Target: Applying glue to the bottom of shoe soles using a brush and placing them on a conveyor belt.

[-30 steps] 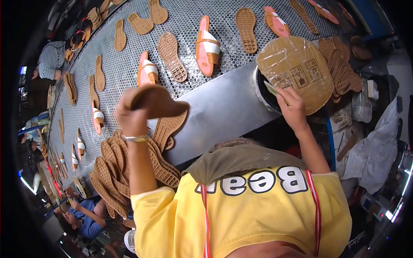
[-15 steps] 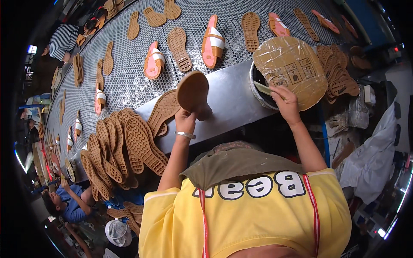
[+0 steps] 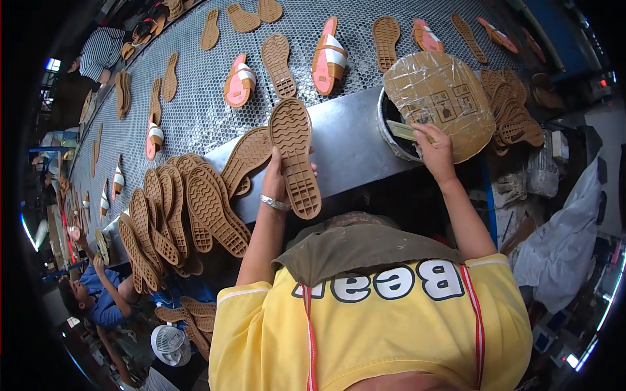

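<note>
My left hand (image 3: 275, 177) is wrapped round a brown shoe sole (image 3: 293, 146), held nearly upright with its tread facing up at me. In my right hand (image 3: 435, 154) is a flat pale handle (image 3: 401, 131), pinched between thumb and fingers. Its far end reaches into a dark round bucket (image 3: 385, 127) and cannot be made out. A piece of cardboard (image 3: 447, 88) wrapped in clear tape covers much of the bucket. Left of the held sole, another brown sole (image 3: 248, 156) lies on the metal ledge (image 3: 349, 130) beside a leaning row of soles (image 3: 212, 205).
Beyond the ledge, a mesh conveyor (image 3: 195, 117) carries spaced soles and pink sandals (image 3: 329, 58) with white and tan straps. More soles (image 3: 512, 114) are heaped right of the bucket. At lower left are a white fan (image 3: 171, 345) and a person in blue (image 3: 104, 296).
My left hand has turned the sole over, so its tread now shows instead of its smooth face. The handle in my right hand has shifted slightly at the bucket's mouth.
</note>
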Motion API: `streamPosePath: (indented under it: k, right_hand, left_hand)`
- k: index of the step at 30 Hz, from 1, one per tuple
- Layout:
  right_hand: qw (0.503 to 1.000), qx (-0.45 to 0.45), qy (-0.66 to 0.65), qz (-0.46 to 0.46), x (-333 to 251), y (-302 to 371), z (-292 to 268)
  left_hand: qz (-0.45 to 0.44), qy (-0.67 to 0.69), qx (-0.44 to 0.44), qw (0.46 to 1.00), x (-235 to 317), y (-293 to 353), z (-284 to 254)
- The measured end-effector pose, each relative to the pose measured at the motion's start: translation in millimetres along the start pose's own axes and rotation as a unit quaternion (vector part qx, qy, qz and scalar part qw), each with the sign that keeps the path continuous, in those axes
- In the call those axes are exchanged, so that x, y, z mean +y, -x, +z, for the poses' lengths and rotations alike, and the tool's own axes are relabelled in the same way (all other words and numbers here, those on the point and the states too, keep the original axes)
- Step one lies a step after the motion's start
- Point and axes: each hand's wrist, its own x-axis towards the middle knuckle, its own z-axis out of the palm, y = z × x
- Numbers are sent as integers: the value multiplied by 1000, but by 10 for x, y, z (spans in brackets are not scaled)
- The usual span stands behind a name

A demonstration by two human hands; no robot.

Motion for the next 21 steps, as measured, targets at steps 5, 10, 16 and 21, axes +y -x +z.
streamPosePath:
  k: [5, 10, 16, 21]
  right_hand:
    - [993, 23, 100, -64, 57, -18, 89]
    - [995, 5, -53, 80, 126, -76, 77]
    - [954, -21, -204, 217, 44, -135, 27]
    - [913, -45, -317, 253, -121, -122, 80]
  left_hand:
    - [-37, 91, -52, 994, -15, 32, 39]
    - [-61, 111, -52, 991, -26, 46, -21]
    - [-105, 129, -85, 982, -122, 17, -125]
    - [-126, 116, -85, 982, -67, 72, -60]
